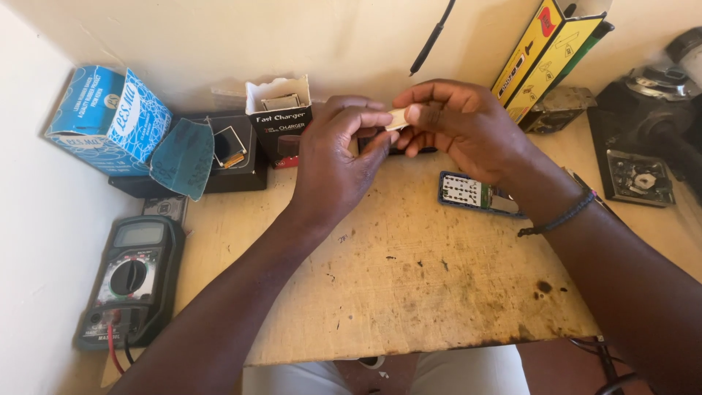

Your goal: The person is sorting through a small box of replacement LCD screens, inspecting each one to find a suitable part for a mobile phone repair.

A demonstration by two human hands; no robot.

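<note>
A small, flat, cream-coloured piece [397, 118] is held just above the centre of the frame, pinched between the fingertips of both hands over the worn, stained wooden board [409, 278]. The left hand [333, 164] is seen from the back, its thumb and forefinger closed on the left end of the piece. The right hand [457, 124] is curled toward it from the right, its fingertips clamped on the other end. What the piece is made of cannot be told.

A blue-edged phone keypad board [468, 192] lies on the wood just below the right hand, beside the wrist, on which a dark cord bracelet [559, 218] is worn. A small black and white open-topped carton [279, 117] stands behind the left hand, at the upper middle of the frame. To its left, a small display module [229, 145] rests on a black box, partly covered by a teal sheet of abrasive paper [183, 157]. A blue cardboard box [108, 117] is tilted in the upper left corner. A black digital multimeter [131, 281] with red and black leads lies at the lower left. Yellow and green flat boxes [545, 51] are leaned against the wall at the upper right.
</note>
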